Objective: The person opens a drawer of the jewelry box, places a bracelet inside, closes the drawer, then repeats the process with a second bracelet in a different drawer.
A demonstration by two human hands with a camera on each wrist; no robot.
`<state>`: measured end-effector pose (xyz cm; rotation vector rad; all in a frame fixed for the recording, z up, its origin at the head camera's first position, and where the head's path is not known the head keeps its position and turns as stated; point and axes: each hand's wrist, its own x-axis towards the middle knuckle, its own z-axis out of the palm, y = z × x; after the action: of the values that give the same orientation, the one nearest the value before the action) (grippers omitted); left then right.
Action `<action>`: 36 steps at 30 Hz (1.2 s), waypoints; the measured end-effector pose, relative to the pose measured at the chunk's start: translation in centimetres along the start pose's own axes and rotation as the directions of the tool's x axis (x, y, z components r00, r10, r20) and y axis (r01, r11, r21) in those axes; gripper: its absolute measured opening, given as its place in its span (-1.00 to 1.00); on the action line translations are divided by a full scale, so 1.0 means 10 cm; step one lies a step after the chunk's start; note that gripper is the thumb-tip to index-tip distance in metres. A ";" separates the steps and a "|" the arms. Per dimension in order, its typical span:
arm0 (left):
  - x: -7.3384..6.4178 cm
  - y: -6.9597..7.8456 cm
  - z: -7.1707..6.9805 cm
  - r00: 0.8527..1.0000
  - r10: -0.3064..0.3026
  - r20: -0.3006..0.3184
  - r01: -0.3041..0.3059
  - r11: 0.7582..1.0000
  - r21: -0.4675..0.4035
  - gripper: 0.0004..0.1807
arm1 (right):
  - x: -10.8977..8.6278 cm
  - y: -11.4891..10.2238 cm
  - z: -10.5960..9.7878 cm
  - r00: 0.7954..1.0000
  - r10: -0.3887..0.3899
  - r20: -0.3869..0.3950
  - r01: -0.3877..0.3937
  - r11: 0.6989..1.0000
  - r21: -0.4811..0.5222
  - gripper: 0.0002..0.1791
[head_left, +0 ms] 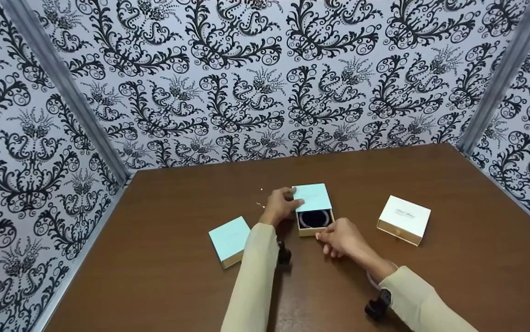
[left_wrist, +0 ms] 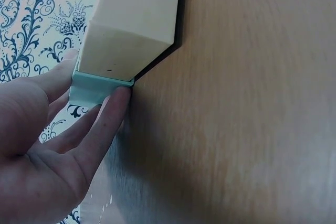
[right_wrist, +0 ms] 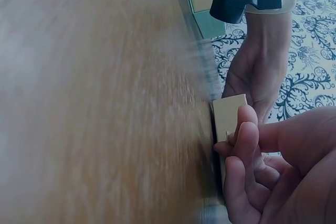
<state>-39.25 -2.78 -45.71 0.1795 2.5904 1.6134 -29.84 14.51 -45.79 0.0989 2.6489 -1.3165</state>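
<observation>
A light-teal drawer box [head_left: 313,196] lies on the table with its gold-sided drawer [head_left: 307,233] pulled partly out at the near end. Inside the drawer, a pale ring-shaped piece [head_left: 302,220], like a bracelet, circles a dark pad. My left hand [head_left: 281,205] grips the teal sleeve [left_wrist: 97,88], thumb on its near side and fingers toward the far edge. At the drawer front [right_wrist: 228,111], my right hand [head_left: 341,237] pinches a small pull tab [right_wrist: 227,136] between thumb and finger; the curled fingers partly cover the tab.
To the left, a second teal box [head_left: 230,239] sits partly behind the left sleeve. A white box [head_left: 405,216] with dark lettering and a gold front stands at the right. Tiny shiny bits [head_left: 261,189] lie beyond the left hand. Patterned walls [head_left: 255,92] border the brown table [head_left: 177,286].
</observation>
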 end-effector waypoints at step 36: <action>0.02 -0.01 0.01 0.999 -0.044 0.022 0.045 0.997 -0.055 -0.47 | 0.08 0.02 0.00 0.999 -0.025 -0.026 0.025 1.000 -0.005 -0.85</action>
<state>-39.44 -2.72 -45.87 0.1328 2.5124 1.6573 -30.56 14.56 -46.08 0.0833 2.6839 -1.3250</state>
